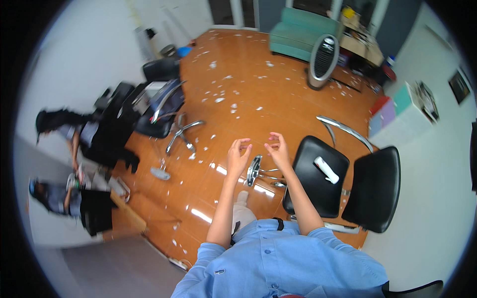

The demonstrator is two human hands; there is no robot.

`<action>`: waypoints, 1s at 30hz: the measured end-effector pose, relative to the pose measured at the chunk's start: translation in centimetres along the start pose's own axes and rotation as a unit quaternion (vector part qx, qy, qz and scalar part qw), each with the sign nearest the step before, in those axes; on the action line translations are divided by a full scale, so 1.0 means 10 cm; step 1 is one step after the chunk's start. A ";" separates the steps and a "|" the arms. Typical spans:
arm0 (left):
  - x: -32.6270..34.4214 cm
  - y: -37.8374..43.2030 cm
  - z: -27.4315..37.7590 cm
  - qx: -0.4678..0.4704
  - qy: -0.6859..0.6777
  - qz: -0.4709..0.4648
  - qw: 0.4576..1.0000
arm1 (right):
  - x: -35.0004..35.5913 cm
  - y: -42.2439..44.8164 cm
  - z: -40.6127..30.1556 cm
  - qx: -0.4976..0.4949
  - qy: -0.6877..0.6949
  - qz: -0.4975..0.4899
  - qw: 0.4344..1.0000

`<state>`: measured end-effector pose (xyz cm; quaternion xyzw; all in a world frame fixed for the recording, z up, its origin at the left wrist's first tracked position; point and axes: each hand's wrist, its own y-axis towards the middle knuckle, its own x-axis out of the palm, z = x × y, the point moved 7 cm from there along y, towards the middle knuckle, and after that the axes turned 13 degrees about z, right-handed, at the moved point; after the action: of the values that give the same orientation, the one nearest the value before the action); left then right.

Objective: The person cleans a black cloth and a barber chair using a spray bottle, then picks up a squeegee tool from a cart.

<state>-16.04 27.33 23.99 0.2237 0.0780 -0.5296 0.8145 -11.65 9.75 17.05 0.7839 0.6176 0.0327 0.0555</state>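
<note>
My left hand [238, 156] and my right hand [277, 149] are raised in front of my body, a short gap between them. Both have bent, spread fingers, and I see nothing held in either. Below them is the orange-brown tiled floor [257, 126], littered with white scraps [220, 100]. Close by my right forearm stands a black chair with chrome armrests [315, 197]. A white bottle-like object [326, 170] lies on its seat. Between and beneath my hands shows a chrome chair-base part [254, 170].
Two people [87, 134] [70, 201] are at the left, near a wooden-edged table [128, 212]. A wheeled office chair [158, 119] carries several items. Farther off are a green sofa [303, 31], a tower-shaped appliance [323, 61] and a cluttered desk [361, 48]. A white cabinet [406, 123] lines the right wall.
</note>
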 end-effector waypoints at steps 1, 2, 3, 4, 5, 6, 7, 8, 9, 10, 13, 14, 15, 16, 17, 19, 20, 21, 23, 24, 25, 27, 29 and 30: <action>0.24 0.10 0.00 0.007 -0.011 -0.030 0.999 | -0.18 0.11 0.08 0.006 -0.013 0.034 0.999; 0.47 0.18 0.00 0.014 -0.024 -0.065 0.998 | -0.33 0.20 0.13 0.000 -0.030 0.065 0.997; 0.69 0.27 -0.01 0.023 -0.035 -0.097 0.994 | -0.46 0.30 0.18 -0.007 -0.045 0.094 0.995; 0.87 0.38 0.00 0.033 -0.043 -0.127 0.990 | -0.55 0.40 0.20 -0.014 -0.058 0.121 0.991; 1.07 0.46 0.01 0.045 -0.047 -0.160 0.985 | -0.67 0.49 0.24 -0.008 -0.065 0.152 0.986; 1.26 0.52 0.02 0.057 -0.049 -0.193 0.978 | -0.76 0.54 0.30 0.001 -0.069 0.183 0.981; 1.44 0.58 0.04 0.068 -0.050 -0.228 0.970 | -0.86 0.58 0.35 0.011 -0.074 0.215 0.974; 1.59 0.61 0.12 0.076 -0.051 -0.266 0.960 | -0.96 0.59 0.38 0.031 -0.063 0.266 0.961; 1.74 0.64 0.15 0.080 -0.053 -0.294 0.951 | -1.04 0.59 0.44 0.040 -0.069 0.289 0.954; 1.91 0.67 0.17 0.086 -0.054 -0.318 0.942 | -1.13 0.61 0.54 0.048 -0.075 0.310 0.946; 2.38 0.66 0.17 0.104 -0.064 -0.379 0.917 | -1.37 0.52 0.85 0.083 -0.076 0.369 0.923; 2.53 0.62 0.14 0.109 -0.069 -0.397 0.909 | -1.44 0.46 0.97 0.104 -0.062 0.387 0.914; 2.68 0.56 0.10 0.105 -0.074 -0.418 0.899 | -1.52 0.38 1.09 0.126 -0.049 0.403 0.905; 2.83 0.49 0.04 0.100 -0.077 -0.438 0.890 | -1.58 0.31 1.17 0.142 -0.076 0.414 0.896; 2.98 0.40 -0.02 0.094 -0.080 -0.456 0.881 | -1.65 0.22 1.28 0.182 -0.054 0.428 0.884; 3.26 0.23 -0.11 0.101 -0.081 -0.489 0.863 | -1.84 0.05 1.57 0.255 -0.005 0.449 0.856; 3.40 0.15 -0.16 0.105 -0.082 -0.503 0.854 | -1.95 -0.05 1.75 0.289 0.030 0.475 0.831; 3.54 0.05 -0.16 0.104 -0.069 -0.525 0.842 | -2.09 -0.18 2.06 0.319 0.065 0.501 0.802; 3.80 -0.09 -0.20 0.104 -0.037 -0.559 0.822 | -2.33 -0.29 2.51 0.384 0.096 0.533 0.748; 3.94 -0.13 -0.27 0.105 -0.011 -0.566 0.817 | -2.43 -0.30 2.69 0.421 0.091 0.541 0.722; 4.08 -0.19 -0.34 0.104 -0.011 -0.572 0.814 | -2.54 -0.36 2.90 0.459 0.084 0.547 0.695; 4.38 -0.31 -0.44 0.102 -0.012 -0.584 0.806 | -2.78 -0.32 3.37 0.456 0.166 0.576 0.658; 4.62 -0.42 -0.48 0.098 -0.009 -0.596 0.797 | -2.97 -0.30 3.68 0.469 0.209 0.611 0.603; 4.77 -0.48 -0.52 0.096 -0.008 -0.601 0.793 | -3.03 -0.24 3.78 0.483 0.211 0.634 0.566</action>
<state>0.54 -11.42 0.67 0.2044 0.1392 -0.9191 0.3068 -16.59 -20.90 -20.20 0.8551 -0.1200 -0.0785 -0.4982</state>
